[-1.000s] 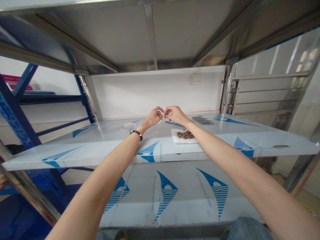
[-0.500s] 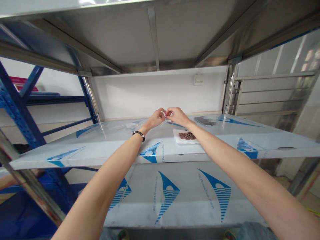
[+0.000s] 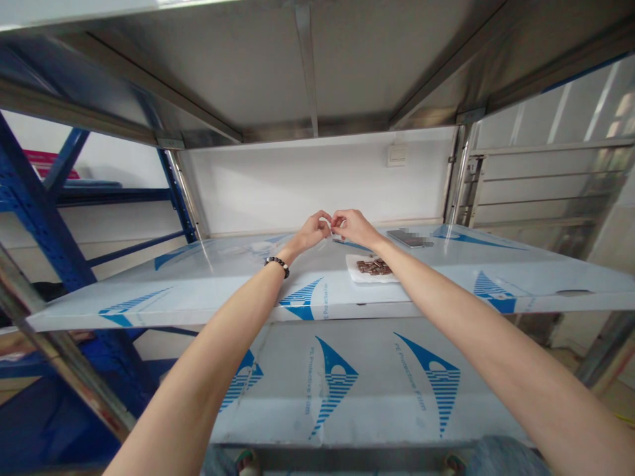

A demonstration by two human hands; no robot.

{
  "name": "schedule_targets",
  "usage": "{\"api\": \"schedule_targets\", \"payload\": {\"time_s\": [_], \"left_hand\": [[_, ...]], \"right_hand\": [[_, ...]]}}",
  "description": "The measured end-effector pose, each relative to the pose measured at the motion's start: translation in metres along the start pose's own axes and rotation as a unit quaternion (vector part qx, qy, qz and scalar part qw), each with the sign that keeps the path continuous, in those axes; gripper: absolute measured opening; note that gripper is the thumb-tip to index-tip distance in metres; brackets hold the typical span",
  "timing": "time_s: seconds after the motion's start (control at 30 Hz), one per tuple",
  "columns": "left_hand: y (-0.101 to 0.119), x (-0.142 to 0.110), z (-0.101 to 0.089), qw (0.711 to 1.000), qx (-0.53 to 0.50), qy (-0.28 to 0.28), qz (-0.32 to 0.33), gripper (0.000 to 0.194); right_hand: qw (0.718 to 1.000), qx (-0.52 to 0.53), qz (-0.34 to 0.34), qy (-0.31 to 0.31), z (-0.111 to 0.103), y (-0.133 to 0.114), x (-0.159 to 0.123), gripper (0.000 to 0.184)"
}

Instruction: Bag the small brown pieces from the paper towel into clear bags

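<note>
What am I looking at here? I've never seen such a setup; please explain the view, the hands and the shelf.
There's no machine: a camera worn on a person's head looks forward and down at their own two bare hands. The left hand, with a bracelet at its wrist, and the right hand meet over a film-covered shelf. Anything between their fingertips is too small to identify. On the shelf sit a white tray of brown pieces and, farther back, a dark slab, partly pixelated.

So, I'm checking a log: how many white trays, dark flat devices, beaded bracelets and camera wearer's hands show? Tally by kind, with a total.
White tray: 1
Dark flat device: 1
Beaded bracelet: 1
Wearer's hands (left hand, right hand): 2
Total: 5
</note>
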State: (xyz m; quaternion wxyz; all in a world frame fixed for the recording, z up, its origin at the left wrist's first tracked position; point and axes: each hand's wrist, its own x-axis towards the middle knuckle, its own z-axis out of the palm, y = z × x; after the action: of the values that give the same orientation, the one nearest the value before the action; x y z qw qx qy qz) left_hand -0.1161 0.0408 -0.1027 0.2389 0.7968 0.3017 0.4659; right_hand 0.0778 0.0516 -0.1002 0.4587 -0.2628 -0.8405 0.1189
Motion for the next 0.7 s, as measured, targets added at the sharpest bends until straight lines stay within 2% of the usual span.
{"api": "schedule_targets", "payload": {"time_s": [0.33,0.53,0.7], "left_hand": [[-0.004,-0.001,-0.001,1.0,-0.011,-0.014,-0.002,0.041],[-0.011,0.002,-0.004,1.0,-0.014,0.002,-0.008,0.043],[-0.009,0.001,-0.005,1.0,-0.017,0.01,-0.003,0.038]], "right_hand": [[1.0,0.008,0.006,-0.027,-0.001,0.0,-0.001,0.006],[0.998,-0.021,0.026,-0.06,-0.004,-0.01,-0.003,0.013],[0.995,-0.019,0.03,-0.088,-0.006,-0.016,-0.006,0.019]]}}
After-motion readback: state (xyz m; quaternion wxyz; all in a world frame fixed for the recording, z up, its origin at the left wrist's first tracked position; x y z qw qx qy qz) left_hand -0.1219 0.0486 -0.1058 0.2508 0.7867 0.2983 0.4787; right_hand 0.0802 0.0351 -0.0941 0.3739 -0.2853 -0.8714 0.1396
